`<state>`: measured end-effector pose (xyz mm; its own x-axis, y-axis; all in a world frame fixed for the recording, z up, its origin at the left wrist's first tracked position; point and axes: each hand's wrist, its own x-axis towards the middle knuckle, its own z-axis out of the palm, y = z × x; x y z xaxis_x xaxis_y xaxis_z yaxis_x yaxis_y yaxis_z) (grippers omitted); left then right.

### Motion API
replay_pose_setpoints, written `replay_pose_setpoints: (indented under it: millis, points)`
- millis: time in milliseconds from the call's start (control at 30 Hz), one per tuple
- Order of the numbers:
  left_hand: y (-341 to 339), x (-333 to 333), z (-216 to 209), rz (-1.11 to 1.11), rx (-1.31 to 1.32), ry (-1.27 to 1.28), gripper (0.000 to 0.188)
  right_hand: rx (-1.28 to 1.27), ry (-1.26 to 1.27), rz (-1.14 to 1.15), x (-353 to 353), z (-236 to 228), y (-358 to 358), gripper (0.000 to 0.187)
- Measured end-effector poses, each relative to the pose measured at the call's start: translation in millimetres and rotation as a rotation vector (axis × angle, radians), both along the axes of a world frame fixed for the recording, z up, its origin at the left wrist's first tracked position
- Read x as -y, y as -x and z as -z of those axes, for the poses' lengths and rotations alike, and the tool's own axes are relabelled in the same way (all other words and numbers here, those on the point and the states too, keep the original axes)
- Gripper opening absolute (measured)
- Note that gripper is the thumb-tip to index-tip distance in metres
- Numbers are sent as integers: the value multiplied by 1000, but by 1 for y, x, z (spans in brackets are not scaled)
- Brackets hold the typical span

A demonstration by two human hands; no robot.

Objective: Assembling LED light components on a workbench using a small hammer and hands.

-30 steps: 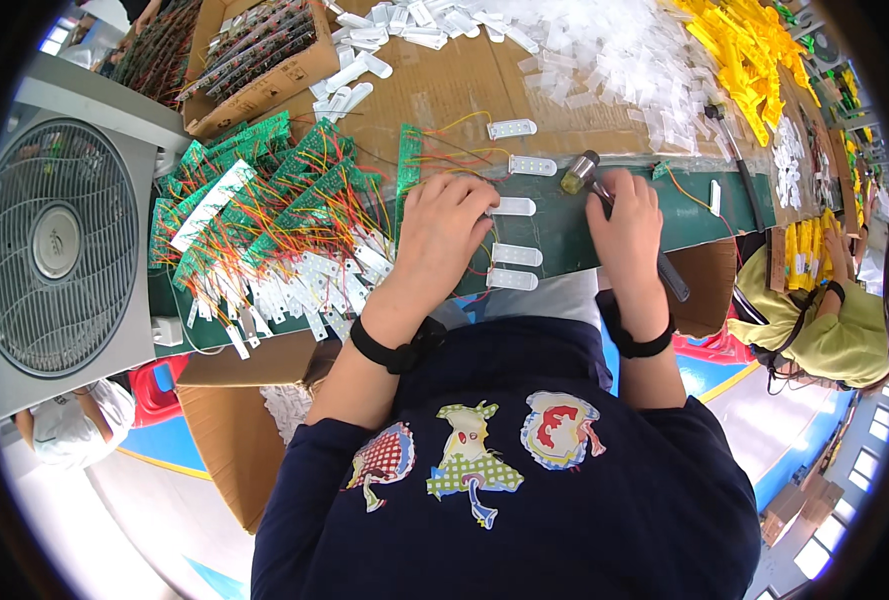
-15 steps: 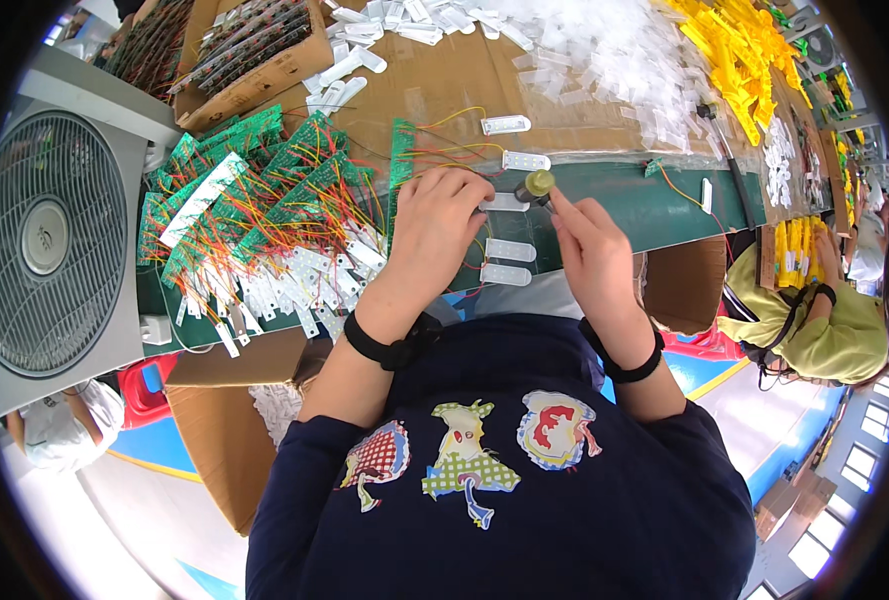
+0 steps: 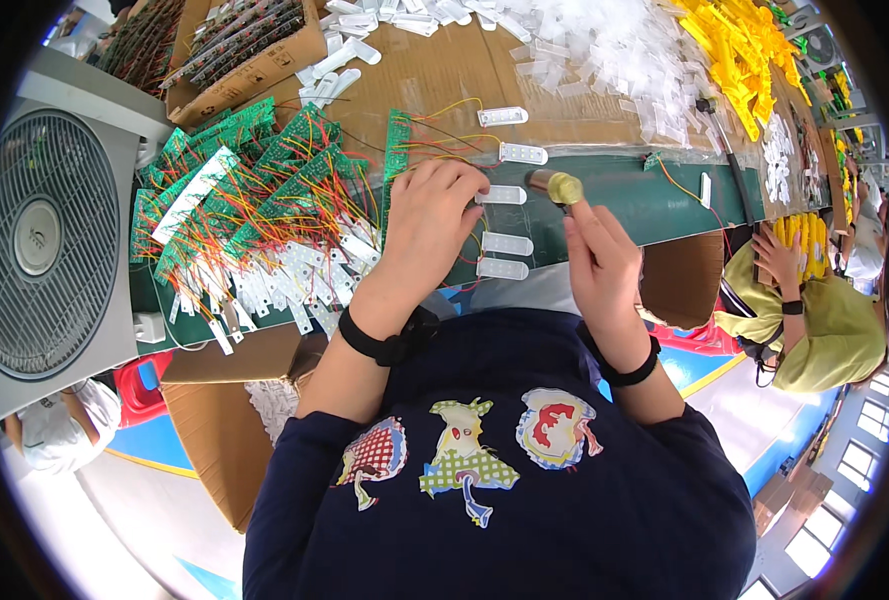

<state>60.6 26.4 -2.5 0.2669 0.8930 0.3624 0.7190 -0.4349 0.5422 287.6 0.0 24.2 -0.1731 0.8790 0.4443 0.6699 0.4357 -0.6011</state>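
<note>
1. The left hand (image 3: 432, 215) lies palm down on the green table (image 3: 664, 205), fingers curled, fingertips pressing a white strip (image 3: 501, 195).
2. The right hand (image 3: 596, 262) is raised with wrist bent, gripping a yellow-tipped tool (image 3: 554, 186) just right of that strip.
3. More white strips (image 3: 504, 256) lie between the hands.

Matl/finish, centre of frame: small cylinder tool (image 3: 554, 186) in right hand (image 3: 604, 262) – glossy, brass-coloured metal look. White strips (image 3: 504, 243) by left hand (image 3: 429, 215) – smooth plastic, semi-gloss. Bench top (image 3: 654, 200) – matt green. Upper centre: cardboard sheet (image 3: 434, 70) – matt brown, rough. Upper left: circuit boards (image 3: 264, 190) – green, thin plastic-coated wires. Left edge: fan grille (image 3: 39, 235) – grey plastic.
</note>
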Motion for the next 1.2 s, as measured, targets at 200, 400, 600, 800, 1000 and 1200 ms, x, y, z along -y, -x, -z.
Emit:
replay_pose_setpoints:
  millis: [200,400,600,800,1000,1200]
  points:
    - [2,-3,3,-20,79,27,51,112,93,-80,-7,8,20,37]
    - [2,-1,4,-30,65,10,56,63,67,-113,-14,17,32,38]
    - [1,-1,5,-43,58,27,57,98,74,-112,-17,12,27,37]
    - [1,-1,6,-36,61,31,58,40,79,-135,-20,8,26,29]
    - [1,-2,5,-34,62,29,56,-54,44,1,-12,7,5,28]
    - [-3,2,-3,-21,-27,17,42,115,60,-28,-21,13,-11,35]
